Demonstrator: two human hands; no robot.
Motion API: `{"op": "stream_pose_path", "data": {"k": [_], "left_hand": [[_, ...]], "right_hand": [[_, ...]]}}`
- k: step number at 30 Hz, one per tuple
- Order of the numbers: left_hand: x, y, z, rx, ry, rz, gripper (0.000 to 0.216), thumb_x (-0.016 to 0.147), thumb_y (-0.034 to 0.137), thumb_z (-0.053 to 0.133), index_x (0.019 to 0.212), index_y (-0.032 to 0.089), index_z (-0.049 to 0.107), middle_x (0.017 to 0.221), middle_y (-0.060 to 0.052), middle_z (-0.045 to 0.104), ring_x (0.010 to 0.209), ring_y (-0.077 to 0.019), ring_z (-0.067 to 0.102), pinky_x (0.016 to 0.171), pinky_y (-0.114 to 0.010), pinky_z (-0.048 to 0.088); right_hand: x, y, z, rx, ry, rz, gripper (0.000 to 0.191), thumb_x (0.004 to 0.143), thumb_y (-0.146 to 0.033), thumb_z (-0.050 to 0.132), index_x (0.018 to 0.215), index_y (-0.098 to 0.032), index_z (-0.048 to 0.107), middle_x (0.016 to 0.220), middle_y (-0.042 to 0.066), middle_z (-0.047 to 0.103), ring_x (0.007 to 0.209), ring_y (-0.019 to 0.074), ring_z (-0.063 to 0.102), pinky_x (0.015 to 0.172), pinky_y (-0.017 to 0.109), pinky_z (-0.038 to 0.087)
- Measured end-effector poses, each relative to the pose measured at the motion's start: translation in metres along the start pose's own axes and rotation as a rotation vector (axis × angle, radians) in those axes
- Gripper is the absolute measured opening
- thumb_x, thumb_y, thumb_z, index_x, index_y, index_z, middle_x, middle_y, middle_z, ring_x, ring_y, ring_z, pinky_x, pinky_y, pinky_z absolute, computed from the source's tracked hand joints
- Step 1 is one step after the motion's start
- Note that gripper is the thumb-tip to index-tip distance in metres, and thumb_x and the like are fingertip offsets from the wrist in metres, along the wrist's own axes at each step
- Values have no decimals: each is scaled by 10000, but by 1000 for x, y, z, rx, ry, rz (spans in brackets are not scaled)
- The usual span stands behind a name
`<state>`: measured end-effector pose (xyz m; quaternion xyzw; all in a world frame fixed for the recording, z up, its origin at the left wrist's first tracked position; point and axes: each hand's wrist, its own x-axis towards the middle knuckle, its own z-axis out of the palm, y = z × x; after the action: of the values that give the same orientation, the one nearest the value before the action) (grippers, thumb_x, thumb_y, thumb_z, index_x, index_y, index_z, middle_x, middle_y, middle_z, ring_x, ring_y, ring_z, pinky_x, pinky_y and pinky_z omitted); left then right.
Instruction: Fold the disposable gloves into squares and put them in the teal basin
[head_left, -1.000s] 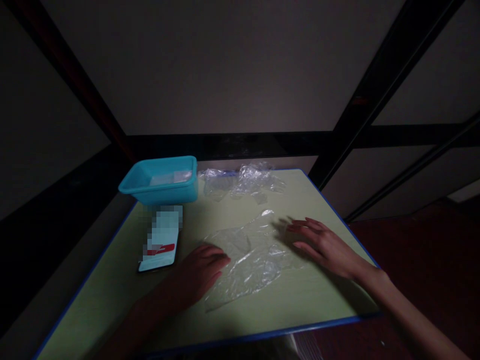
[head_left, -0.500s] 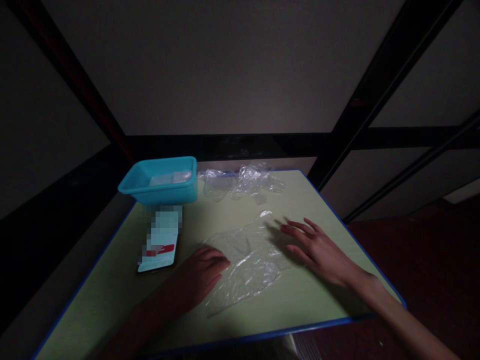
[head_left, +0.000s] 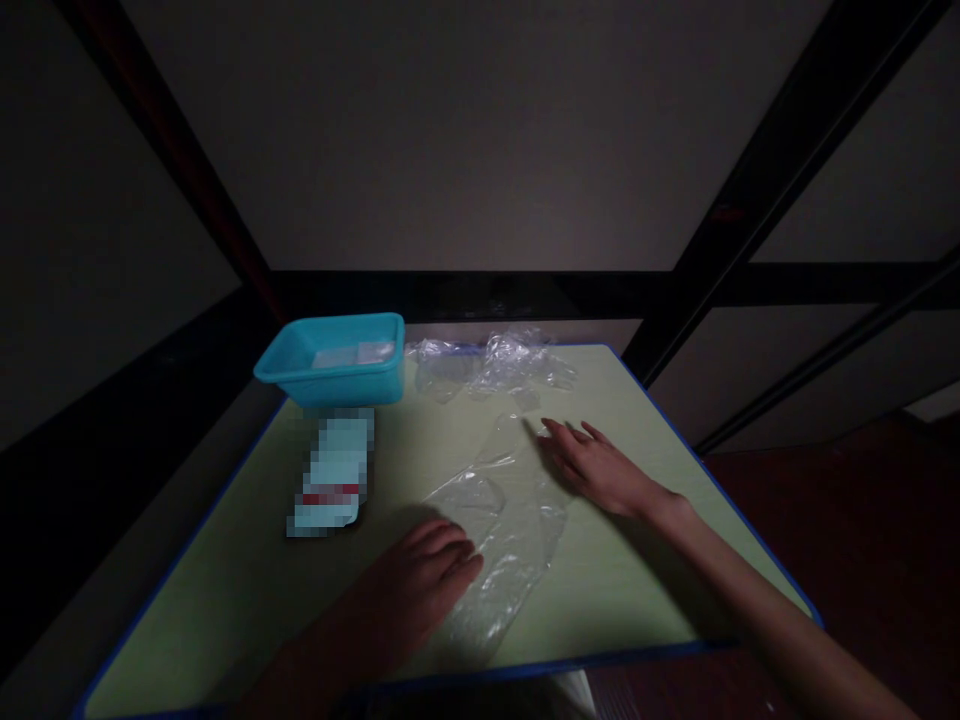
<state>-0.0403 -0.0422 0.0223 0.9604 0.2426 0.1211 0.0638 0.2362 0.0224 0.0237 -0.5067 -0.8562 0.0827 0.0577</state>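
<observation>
A thin, wrinkled piece of clear plastic film (head_left: 499,545) lies on the table in front of me, its narrow end pointing away. Over its left side is my left hand (head_left: 435,570), with fingers bent and thumb close to the forefinger at the film. What lies beneath those fingers is hidden. To the right of the film's far end, my right hand (head_left: 592,465) hovers low, palm down, fingers apart and holding nothing visible. A heap of crumpled clear plastic (head_left: 510,360) sits at the table's back edge.
At the back left stands a turquoise plastic basket (head_left: 341,388) with pale, flat items inside. A phone (head_left: 341,465) with a lit, blurred screen lies before it. The pale table (head_left: 637,590) has a blue rim, and a panelled wall (head_left: 465,150) rises behind.
The film has turned, its near corner shifting right and its far end slightly left. My right hand has moved left and away from me; my left hand has slid a little right.
</observation>
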Motion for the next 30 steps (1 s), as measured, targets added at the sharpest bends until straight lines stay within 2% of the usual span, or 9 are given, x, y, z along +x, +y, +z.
{"op": "stream_pose_path", "data": {"k": [8, 11, 14, 16, 19, 25, 28, 30], "left_hand": [[5, 23, 11, 60, -22, 28, 242, 908, 191, 429, 1125, 175, 535, 1081, -52, 629, 1064, -202, 519, 991, -355, 336], [7, 24, 15, 56, -17, 28, 231, 901, 185, 460, 1121, 175, 529, 1092, -39, 627, 1077, -193, 514, 1008, -342, 310], [8, 24, 16, 53, -14, 34, 217, 902, 194, 468, 1108, 173, 531, 1096, -33, 626, 1071, -190, 515, 1001, -332, 310], [9, 24, 15, 57, -13, 43, 208, 907, 209, 463, 1098, 175, 535, 1093, -34, 627, 1059, -191, 519, 992, -333, 316], [10, 23, 15, 64, -14, 43, 205, 904, 213, 470, 1094, 177, 538, 1090, -34, 627, 1053, -190, 521, 990, -329, 317], [17, 26, 16, 59, -30, 30, 190, 895, 205, 483, 1071, 179, 550, 1076, -46, 631, 1031, -200, 541, 970, -348, 341], [20, 24, 11, 13, -49, 26, 195, 894, 191, 469, 1070, 176, 554, 1080, -48, 633, 1034, -203, 543, 955, -349, 363], [20, 16, 4, -50, -43, 26, 219, 893, 175, 447, 1086, 174, 551, 1091, -51, 631, 1033, -196, 545, 950, -344, 376]], "right_hand": [[32, -12, -8, -22, 15, -114, 501, 834, -143, 364, 1330, -131, 295, 1222, 134, 571, 1171, 275, 484, 1015, 541, 279], [44, -22, -8, 37, -19, -185, 524, 821, -124, 389, 1332, -140, 280, 1248, 108, 557, 1210, 265, 445, 1039, 533, 247], [59, -32, -4, 75, -81, -202, 487, 841, -117, 374, 1321, -100, 293, 1302, 143, 500, 1223, 261, 433, 1052, 519, 229], [70, -37, -1, 101, -100, -213, 474, 857, -119, 359, 1325, -93, 287, 1277, 145, 523, 1223, 255, 435, 1059, 516, 214], [85, -43, 2, 143, -118, -256, 483, 863, -114, 359, 1337, -109, 265, 1245, 116, 558, 1215, 250, 444, 1060, 527, 196], [105, -53, 0, 187, -187, -386, 552, 830, -59, 375, 1358, -150, 240, 1320, 83, 493, 1257, 223, 389, 1067, 538, 152], [100, -43, -10, 214, -134, -459, 551, 812, -38, 361, 1341, -177, 295, 1400, 79, 387, 1269, 203, 368, 1063, 508, 198], [88, -28, -19, 232, -49, -449, 531, 792, -23, 356, 1308, -147, 361, 1378, 99, 414, 1234, 198, 411, 1031, 448, 296]]}}
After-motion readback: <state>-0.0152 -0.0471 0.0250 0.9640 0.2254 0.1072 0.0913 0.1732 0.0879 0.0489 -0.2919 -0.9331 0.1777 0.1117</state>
